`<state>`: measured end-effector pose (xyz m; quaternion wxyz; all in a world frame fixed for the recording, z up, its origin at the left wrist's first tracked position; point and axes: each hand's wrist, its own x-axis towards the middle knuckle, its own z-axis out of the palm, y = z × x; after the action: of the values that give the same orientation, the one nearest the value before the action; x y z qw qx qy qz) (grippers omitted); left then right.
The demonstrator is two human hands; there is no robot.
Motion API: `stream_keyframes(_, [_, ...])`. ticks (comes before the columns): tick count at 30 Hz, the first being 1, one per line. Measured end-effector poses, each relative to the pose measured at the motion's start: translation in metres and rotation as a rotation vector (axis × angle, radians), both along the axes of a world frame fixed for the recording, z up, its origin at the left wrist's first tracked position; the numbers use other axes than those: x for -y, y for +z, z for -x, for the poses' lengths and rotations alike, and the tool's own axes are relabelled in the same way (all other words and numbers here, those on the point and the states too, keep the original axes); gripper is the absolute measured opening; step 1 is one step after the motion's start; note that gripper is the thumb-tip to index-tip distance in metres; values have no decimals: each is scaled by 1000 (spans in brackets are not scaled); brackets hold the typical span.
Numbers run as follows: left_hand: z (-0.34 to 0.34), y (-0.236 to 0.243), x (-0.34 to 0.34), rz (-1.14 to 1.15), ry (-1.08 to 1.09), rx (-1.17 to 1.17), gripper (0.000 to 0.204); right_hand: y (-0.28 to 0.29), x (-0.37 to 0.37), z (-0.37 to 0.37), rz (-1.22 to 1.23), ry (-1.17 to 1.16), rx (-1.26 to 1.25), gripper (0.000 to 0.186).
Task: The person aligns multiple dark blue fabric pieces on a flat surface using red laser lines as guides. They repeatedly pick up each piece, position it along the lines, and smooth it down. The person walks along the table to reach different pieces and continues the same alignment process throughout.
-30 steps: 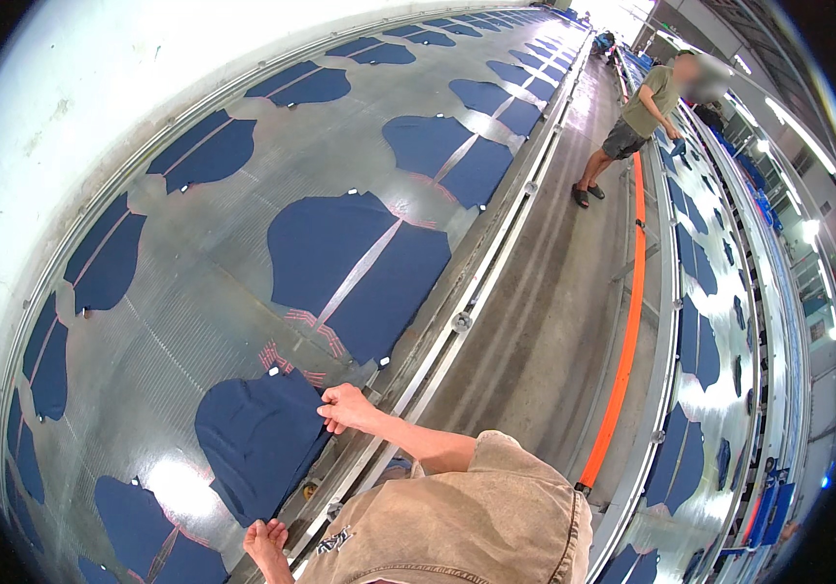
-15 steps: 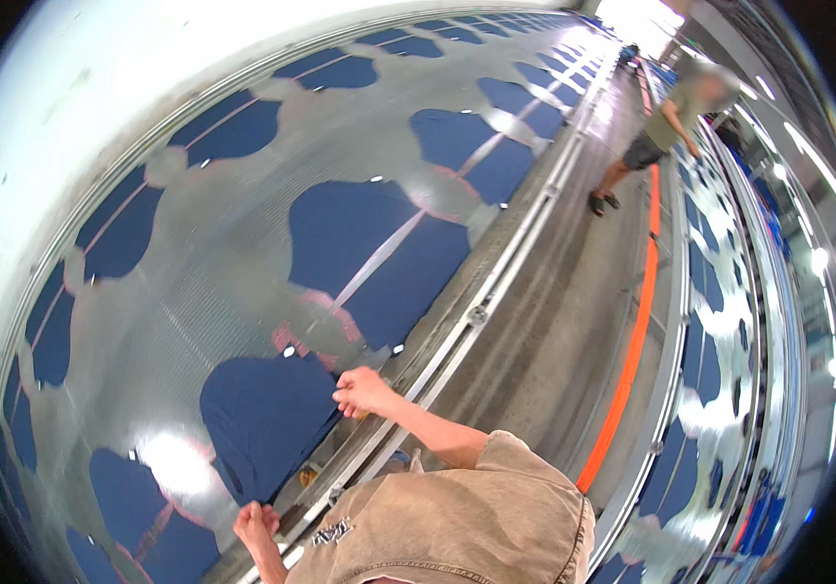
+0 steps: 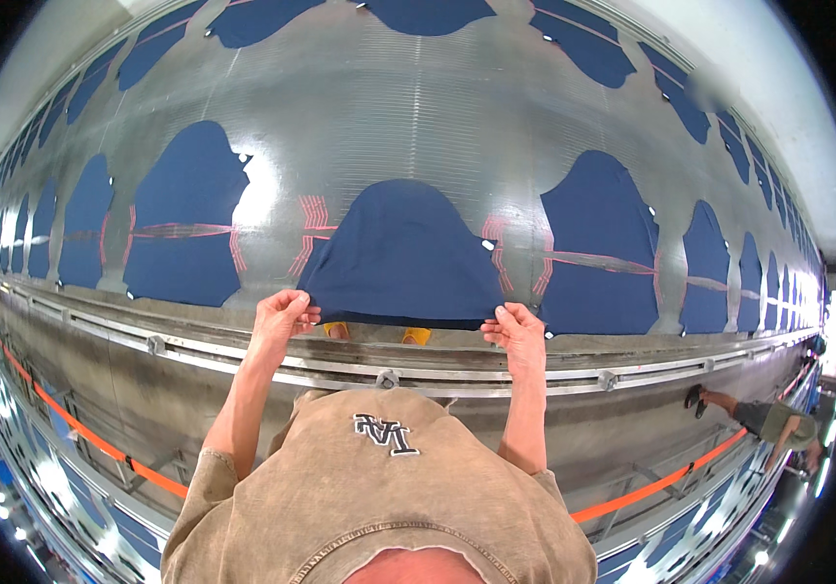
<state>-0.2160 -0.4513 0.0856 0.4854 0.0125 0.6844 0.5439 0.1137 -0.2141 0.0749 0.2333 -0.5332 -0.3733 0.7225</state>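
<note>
Left hand [image 3: 285, 316] pinching one near corner of blue cloth [image 3: 403, 243], right hand [image 3: 515, 329] pinching other. Round far end on shiny table [image 3: 340, 107].

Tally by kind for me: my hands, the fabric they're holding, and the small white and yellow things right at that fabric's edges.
Bare hands: 2, left hand and right hand
Navy fabric piece: 1
White tab at its right edge: 1
Yellow objects below its near edge, partly hidden: 2
Total: 6

plain navy fabric [image 3: 408, 258]; grey, finely lined table [image 3: 340, 107]; red stripes [image 3: 315, 216]; brown shirt [image 3: 399, 496]; orange strip [image 3: 155, 477]
</note>
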Motion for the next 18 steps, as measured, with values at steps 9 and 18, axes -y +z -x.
stream_keyframes(9, [24, 61, -28, -209, 98, 21, 14, 68, -23, 19, -161, -87, -161, 13])
stream_keyframes(18, [99, 108, -120, -327, 25, -127, 16, 107, -127, 98, -271, 6, -254, 16])
